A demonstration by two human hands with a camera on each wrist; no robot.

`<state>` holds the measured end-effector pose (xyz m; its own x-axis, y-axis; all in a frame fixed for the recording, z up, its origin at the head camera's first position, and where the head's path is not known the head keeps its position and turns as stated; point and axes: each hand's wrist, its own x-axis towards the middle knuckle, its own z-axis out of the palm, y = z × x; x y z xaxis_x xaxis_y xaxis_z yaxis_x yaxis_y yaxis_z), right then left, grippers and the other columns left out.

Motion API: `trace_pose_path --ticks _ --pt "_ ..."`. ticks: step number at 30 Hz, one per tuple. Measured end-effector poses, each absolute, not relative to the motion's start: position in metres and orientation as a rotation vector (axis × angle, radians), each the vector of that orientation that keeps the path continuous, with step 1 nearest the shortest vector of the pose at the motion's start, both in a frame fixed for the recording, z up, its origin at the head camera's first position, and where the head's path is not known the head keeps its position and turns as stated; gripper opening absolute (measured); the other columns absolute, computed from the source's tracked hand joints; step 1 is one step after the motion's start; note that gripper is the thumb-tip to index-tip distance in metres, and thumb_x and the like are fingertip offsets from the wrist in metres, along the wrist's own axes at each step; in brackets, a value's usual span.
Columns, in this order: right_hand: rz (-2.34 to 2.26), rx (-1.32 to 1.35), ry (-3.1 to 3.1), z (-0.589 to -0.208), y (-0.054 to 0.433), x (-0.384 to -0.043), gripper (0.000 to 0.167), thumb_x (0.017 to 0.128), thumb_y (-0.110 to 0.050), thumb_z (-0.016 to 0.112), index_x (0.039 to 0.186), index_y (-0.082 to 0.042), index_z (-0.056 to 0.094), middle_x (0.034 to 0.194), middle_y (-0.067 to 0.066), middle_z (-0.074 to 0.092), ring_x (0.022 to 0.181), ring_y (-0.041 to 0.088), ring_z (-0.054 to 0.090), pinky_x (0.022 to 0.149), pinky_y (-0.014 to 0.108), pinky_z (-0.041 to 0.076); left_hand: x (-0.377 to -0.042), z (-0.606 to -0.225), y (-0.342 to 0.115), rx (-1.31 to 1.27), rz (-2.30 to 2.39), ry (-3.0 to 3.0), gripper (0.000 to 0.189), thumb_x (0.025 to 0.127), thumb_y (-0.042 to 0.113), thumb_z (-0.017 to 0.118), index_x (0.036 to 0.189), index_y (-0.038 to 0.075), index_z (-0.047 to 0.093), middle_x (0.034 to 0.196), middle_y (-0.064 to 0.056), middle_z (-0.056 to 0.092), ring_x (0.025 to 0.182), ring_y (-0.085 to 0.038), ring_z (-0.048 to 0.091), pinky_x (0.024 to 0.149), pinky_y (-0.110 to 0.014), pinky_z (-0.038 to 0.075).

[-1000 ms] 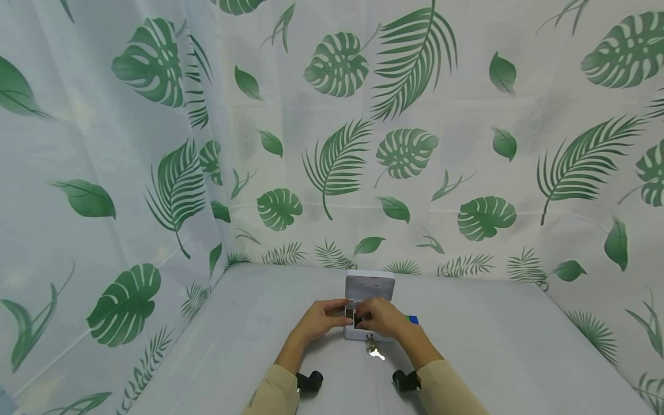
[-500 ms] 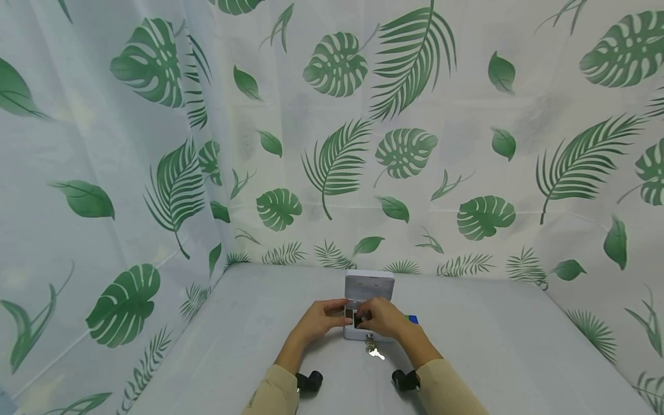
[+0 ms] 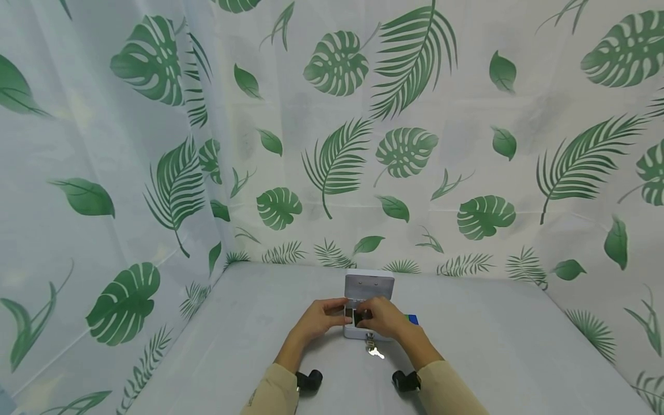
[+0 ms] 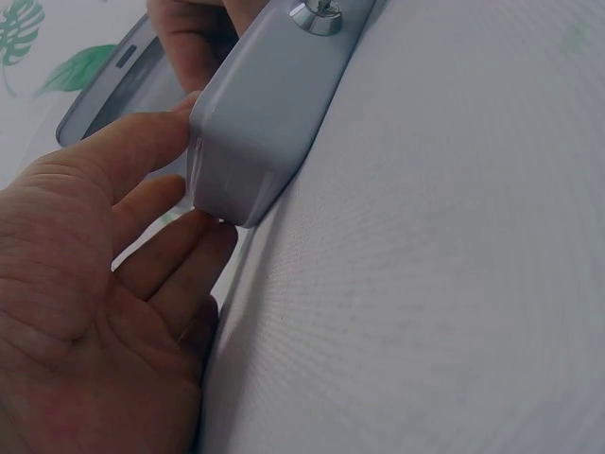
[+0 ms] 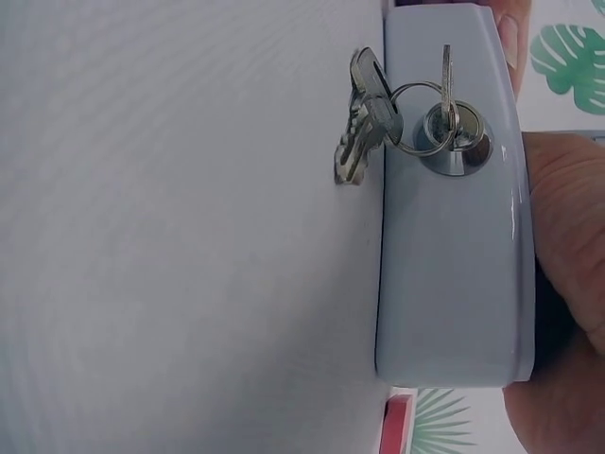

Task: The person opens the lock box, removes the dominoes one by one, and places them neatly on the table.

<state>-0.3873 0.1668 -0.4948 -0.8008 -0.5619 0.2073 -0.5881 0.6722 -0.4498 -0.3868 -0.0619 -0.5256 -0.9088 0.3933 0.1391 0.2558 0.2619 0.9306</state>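
A small light-grey metal cash box [image 3: 355, 334] stands on the table with its lid [image 3: 369, 286] raised at the back. My left hand [image 3: 316, 320] holds the box's left end; in the left wrist view its thumb lies at the top rim and other fingers touch the end wall. My right hand [image 3: 385, 317] reaches over the right part of the box, fingertips down inside among dark contents [image 3: 358, 318]. I cannot tell what those fingers hold. One key sits in the front lock [image 5: 456, 132], and a ring links it to hanging keys [image 5: 369, 123].
Right of the box, partly behind my right hand, lies a flat blue and green item [image 3: 412, 319]. A red-edged thing [image 5: 397, 424] shows beyond the box in the right wrist view. A white cloth [image 3: 508, 346] covers the table, and a leaf-printed curtain [image 3: 446, 242] hangs behind.
The fingers of my right hand shift very slightly inside the box. My left hand, the box and the keys stay where they were.
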Motion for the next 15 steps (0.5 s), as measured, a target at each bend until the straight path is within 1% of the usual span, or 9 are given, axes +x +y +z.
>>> trace_pose_path --ticks 5,9,12,15 --pt "0.765 0.982 -2.798 -0.4948 0.1682 -0.3850 0.017 0.086 -0.011 0.085 0.101 -0.006 0.079 0.089 0.002 0.076 0.073 0.007 0.057 0.066 0.026 0.051 -0.3869 -0.5267 -0.0611 0.627 1.733 2.400 0.059 0.090 0.026 0.084 0.142 0.007 0.064 0.144 -0.013 0.065 0.136 -0.035 0.060 0.116 -0.056 0.044" --pt "0.755 0.932 -2.799 -0.4950 0.1701 -0.3819 0.018 0.085 -0.011 0.085 0.102 -0.007 0.079 0.091 0.001 0.076 0.075 0.007 0.058 0.069 0.030 0.054 -0.3865 -0.5260 -0.0611 0.614 1.723 2.403 0.059 0.090 0.027 0.083 0.142 0.008 0.064 0.144 -0.010 0.065 0.136 -0.033 0.061 0.116 -0.054 0.045" --pt "0.765 0.878 -2.809 -0.4939 0.1710 -0.3798 0.020 0.085 -0.010 0.085 0.103 -0.007 0.079 0.095 0.002 0.077 0.079 0.011 0.062 0.074 0.035 0.057 -0.3867 -0.5253 -0.0616 0.605 1.738 2.391 0.059 0.090 0.028 0.084 0.142 0.008 0.064 0.144 -0.010 0.065 0.137 -0.032 0.060 0.116 -0.053 0.045" --pt "0.773 0.850 -2.805 -0.4930 0.1719 -0.3784 0.021 0.084 -0.009 0.085 0.104 -0.007 0.079 0.098 0.003 0.077 0.083 0.014 0.064 0.076 0.038 0.057 -0.3872 -0.5256 -0.0619 0.607 1.748 2.386 0.059 0.090 0.027 0.084 0.142 0.007 0.064 0.144 -0.010 0.065 0.137 -0.031 0.060 0.116 -0.053 0.045"
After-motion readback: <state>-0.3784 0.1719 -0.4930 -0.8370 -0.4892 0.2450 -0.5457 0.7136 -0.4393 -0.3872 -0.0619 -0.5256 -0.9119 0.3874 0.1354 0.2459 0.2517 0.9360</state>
